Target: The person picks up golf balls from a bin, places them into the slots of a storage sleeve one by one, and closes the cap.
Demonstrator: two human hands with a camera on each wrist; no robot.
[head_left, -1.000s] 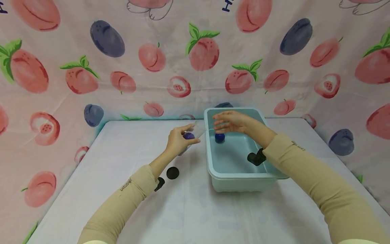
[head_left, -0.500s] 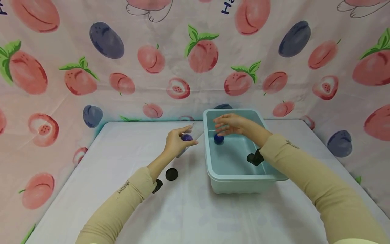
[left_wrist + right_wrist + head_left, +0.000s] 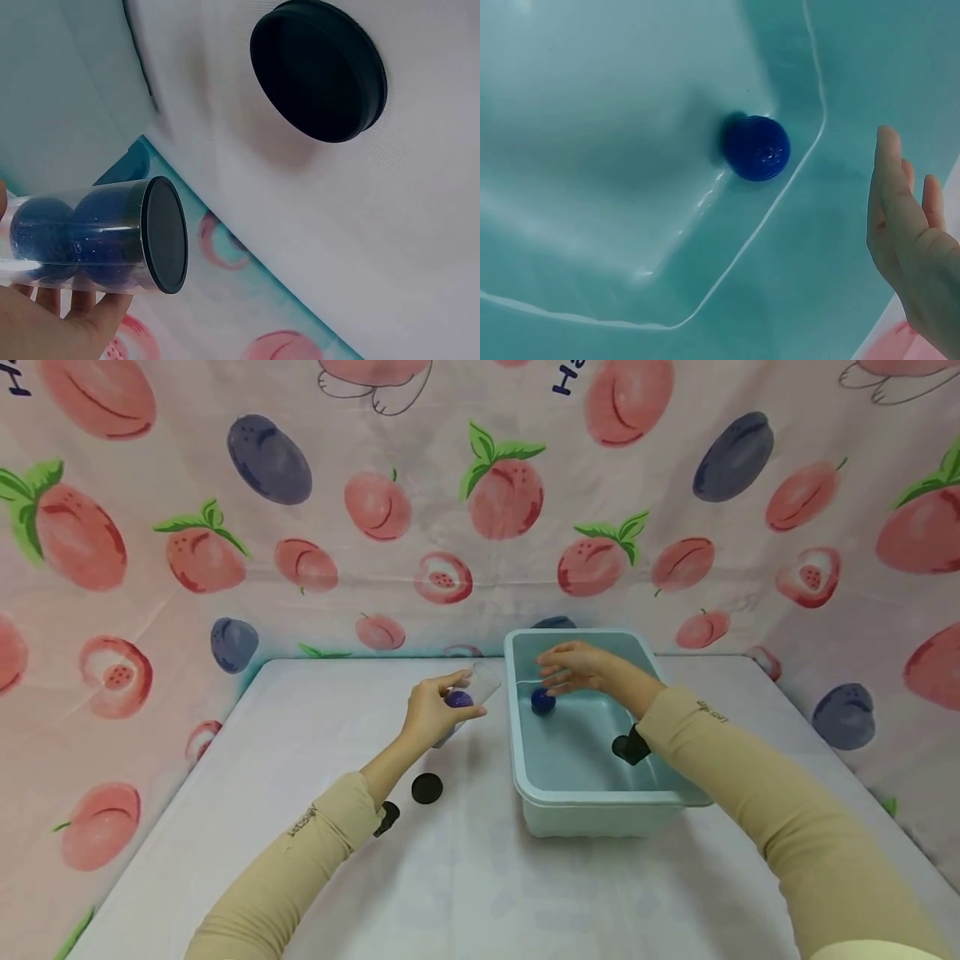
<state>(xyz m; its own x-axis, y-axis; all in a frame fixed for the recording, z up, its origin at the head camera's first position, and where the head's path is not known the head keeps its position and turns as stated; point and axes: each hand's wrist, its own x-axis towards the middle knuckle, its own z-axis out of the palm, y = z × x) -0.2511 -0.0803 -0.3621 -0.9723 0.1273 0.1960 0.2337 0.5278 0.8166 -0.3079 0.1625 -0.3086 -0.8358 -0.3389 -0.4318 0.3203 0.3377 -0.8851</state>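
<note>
Fruit-printed cloth (image 3: pixel 330 585) hung behind the white table (image 3: pixel 315 718) and down both sides of it. On that table I had a pale blue tub (image 3: pixel 607 797) right of centre. Beige right sleeve (image 3: pixel 757 802) crossed the tub's right side, and with a small black device (image 3: pixel 632 747) near its cuff, it blocked my sight of part of the tub. One black lid (image 3: pixel 427 788) lay on the table, left of the tub and nearer to me. A blue ball (image 3: pixel 757 148) sat inside the tub, toward its far left corner. Just left of the tub, the left hand (image 3: pixel 435 706) gripped a clear tube (image 3: pixel 82 232) between thumb and fingers, clear end toward the tub, dark cap (image 3: pixel 165 236) on the other; two blue balls (image 3: pixel 109 236) showed inside. Over the tub, the right hand (image 3: pixel 577 667) held nothing, fingers extended and loose.
</note>
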